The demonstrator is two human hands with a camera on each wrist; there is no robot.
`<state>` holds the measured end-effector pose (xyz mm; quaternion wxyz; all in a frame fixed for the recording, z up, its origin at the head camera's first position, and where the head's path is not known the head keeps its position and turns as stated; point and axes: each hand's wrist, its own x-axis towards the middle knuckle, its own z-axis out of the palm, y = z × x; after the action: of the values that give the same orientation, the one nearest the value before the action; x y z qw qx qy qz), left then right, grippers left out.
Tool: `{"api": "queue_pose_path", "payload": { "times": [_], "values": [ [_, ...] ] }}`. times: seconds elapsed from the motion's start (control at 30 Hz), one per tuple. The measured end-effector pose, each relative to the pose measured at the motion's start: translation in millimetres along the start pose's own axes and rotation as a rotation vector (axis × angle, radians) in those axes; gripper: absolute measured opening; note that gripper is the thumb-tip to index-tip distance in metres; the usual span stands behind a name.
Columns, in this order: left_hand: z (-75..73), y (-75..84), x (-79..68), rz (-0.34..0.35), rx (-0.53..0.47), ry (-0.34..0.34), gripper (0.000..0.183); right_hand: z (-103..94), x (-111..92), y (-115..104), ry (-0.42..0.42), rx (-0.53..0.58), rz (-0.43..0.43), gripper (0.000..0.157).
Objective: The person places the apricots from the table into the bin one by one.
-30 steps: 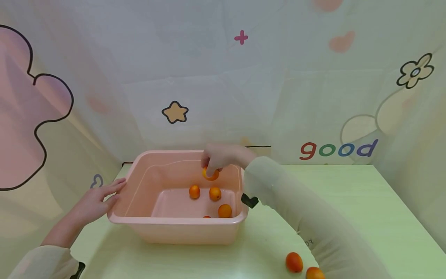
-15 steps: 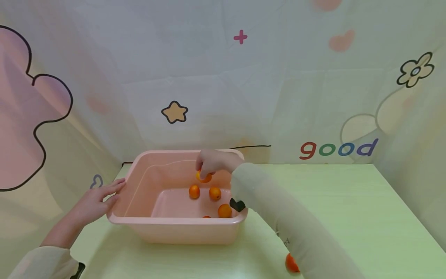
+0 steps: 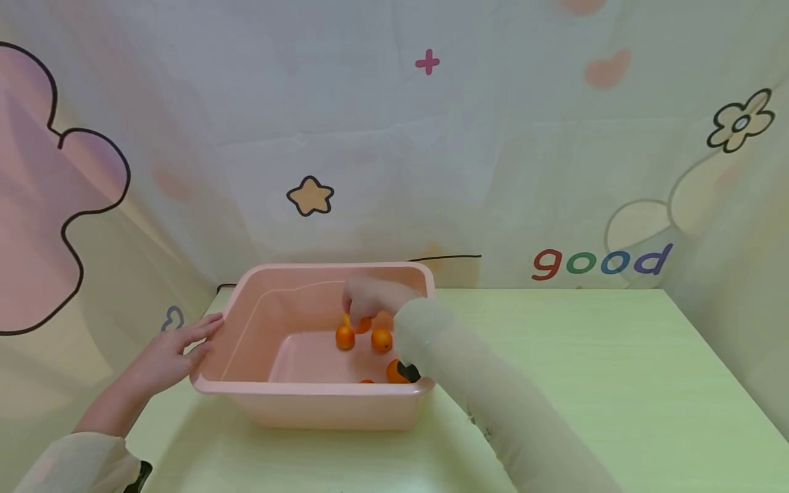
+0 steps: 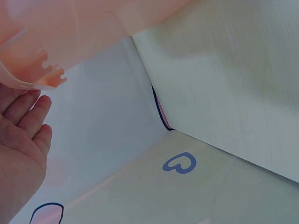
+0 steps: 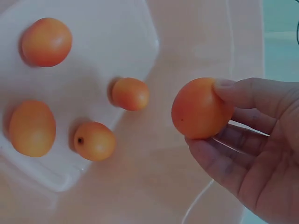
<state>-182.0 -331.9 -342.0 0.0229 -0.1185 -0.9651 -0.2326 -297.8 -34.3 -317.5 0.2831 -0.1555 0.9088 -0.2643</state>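
A pink plastic basin stands on the table. My right hand is inside it, near the back wall. Thumb and fingers pinch a round, smooth orange-coloured fruit, held above the basin floor in the right wrist view. Several similar fruits lie below on the floor, among them one with a dark stem spot, a larger oval one and a small one. My left hand touches the basin's left rim with fairly straight fingers; the left wrist view shows its fingertips just under the lip.
The pale green tabletop extends to the right of the basin. Behind it hangs a printed cloth, which also runs along the sides. My right sleeve crosses over the basin's right rim and part of one fruit.
My right hand has moved left and lower into the basin with the fruit. The fruits earlier visible at the table's front right are now out of sight. My left hand stays at the rim.
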Motion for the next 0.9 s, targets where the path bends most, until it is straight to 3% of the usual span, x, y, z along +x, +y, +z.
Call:
{"api": "queue_pose_path", "payload": {
  "times": [0.13, 0.3, 0.57, 0.8, 0.9],
  "values": [
    [0.5, 0.3, -0.1, 0.0, -0.002, 0.001, 0.044, 9.0, -1.8, 3.1, 0.022, 0.214, 0.129, 0.02],
    [1.0, 0.1, 0.3, -0.003, -0.003, 0.0, 0.044, 18.1, -2.0, 6.3, 0.041, 0.34, 0.191, 0.026],
    [0.5, 0.9, 0.5, -0.02, -0.001, -0.007, 0.045, 23.6, 3.3, 7.1, -0.025, 0.242, 0.15, 0.026],
    [-0.1, 1.6, 0.5, -0.042, 0.0, -0.017, 0.045, 25.0, 7.5, 4.6, -0.036, 0.154, 0.178, 0.032],
    [-0.1, 1.4, 0.8, -0.047, -0.002, -0.021, 0.045, 25.0, 7.4, 1.8, -0.062, 0.01, 0.12, 0.028]
  ]
}}
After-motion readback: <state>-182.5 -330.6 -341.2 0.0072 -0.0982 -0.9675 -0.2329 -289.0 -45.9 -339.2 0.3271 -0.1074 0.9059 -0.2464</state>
